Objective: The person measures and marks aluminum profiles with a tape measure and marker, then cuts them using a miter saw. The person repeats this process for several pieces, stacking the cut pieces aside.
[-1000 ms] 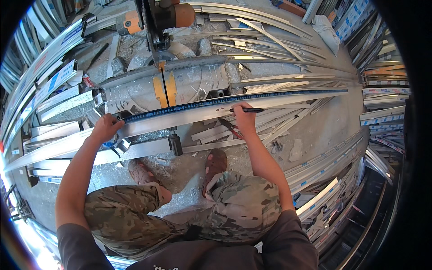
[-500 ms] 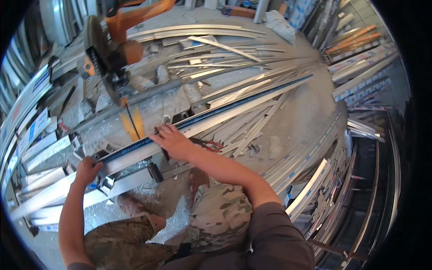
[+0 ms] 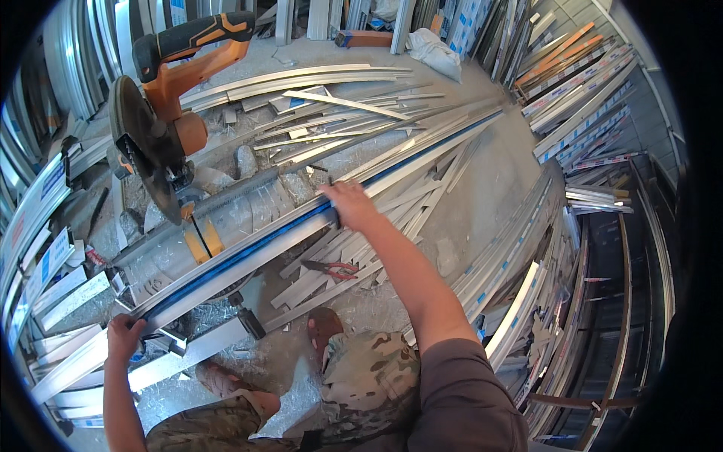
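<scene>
A long silvery metal profile with a blue strip along it (image 3: 263, 246) lies slanting across the work area, from near left to far right. My left hand (image 3: 124, 337) is closed round its near left end. Farther along, my right hand (image 3: 352, 205) grips the same profile from above, fingers over the far edge. Something small and dark shows beside the right fingers; I cannot make out what it is. Beyond the profile stands an orange and black chop saw (image 3: 162, 120), its round blade raised above a slotted base with yellow plates (image 3: 203, 242).
Red-handled pliers (image 3: 331, 269) lie on offcuts between my feet and the profile. Loose metal strips (image 3: 324, 79) cover the floor beyond. Stacked profiles (image 3: 580, 113) and a dark rack (image 3: 602, 301) stand at right; more lengths (image 3: 45, 218) lean at left.
My right hand has slid farther along the profile, away to the right. My left hand and the near end have shifted nearer and left. The pliers now show uncovered; the view has shifted somewhat.
</scene>
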Demonstrator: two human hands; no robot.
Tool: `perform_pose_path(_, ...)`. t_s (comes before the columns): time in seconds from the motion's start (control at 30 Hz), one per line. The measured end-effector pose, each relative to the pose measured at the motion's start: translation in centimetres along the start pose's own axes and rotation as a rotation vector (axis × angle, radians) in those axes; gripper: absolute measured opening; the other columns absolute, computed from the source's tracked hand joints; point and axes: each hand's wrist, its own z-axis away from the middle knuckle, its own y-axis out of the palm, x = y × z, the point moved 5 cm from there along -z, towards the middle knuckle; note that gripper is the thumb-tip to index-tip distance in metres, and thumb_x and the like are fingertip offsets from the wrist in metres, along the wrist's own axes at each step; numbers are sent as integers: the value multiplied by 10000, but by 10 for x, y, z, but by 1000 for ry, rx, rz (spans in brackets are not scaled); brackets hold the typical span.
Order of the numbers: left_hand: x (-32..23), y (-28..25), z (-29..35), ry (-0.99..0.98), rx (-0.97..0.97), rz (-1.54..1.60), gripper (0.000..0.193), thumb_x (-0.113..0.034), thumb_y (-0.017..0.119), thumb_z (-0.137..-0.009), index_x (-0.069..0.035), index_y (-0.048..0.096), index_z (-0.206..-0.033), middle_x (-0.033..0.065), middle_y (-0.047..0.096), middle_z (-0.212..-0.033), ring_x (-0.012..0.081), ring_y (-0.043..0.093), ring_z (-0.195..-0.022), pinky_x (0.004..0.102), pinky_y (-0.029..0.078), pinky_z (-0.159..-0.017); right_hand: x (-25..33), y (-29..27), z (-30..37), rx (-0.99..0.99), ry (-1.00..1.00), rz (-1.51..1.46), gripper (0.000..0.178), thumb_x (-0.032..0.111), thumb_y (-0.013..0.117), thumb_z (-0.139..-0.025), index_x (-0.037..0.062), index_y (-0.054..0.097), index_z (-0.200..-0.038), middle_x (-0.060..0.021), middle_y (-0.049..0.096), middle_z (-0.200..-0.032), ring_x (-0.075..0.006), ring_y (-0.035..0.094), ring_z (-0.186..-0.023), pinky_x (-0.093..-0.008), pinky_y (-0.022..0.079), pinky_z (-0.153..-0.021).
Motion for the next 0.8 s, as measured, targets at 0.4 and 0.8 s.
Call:
perform_pose_path(0.4, 9, 19, -10, 77, -53, -29, 351, -290, 789, -786, 50, 723, -842, 219, 703, -822, 355, 694, -765, 442, 539, -715, 164, 22, -25, 85, -320, -392, 847, 21, 789, -671, 95, 461, -1448, -243, 556, -1304, -416, 476, -1314, -515, 275, -1219)
perform_pose_path(0.8, -7, 9, -8, 51, 30, -4, 352, -289, 787, -787, 52, 742, -866, 217, 718, -803, 329, 709, -747, 420, 549, -702, 125, 7, -28, 3, -235, -310, 637, -6, 687, -757, 112, 547, -1367, -164, 624, -1128, -354, 589, -1135, -491, 376, -1103)
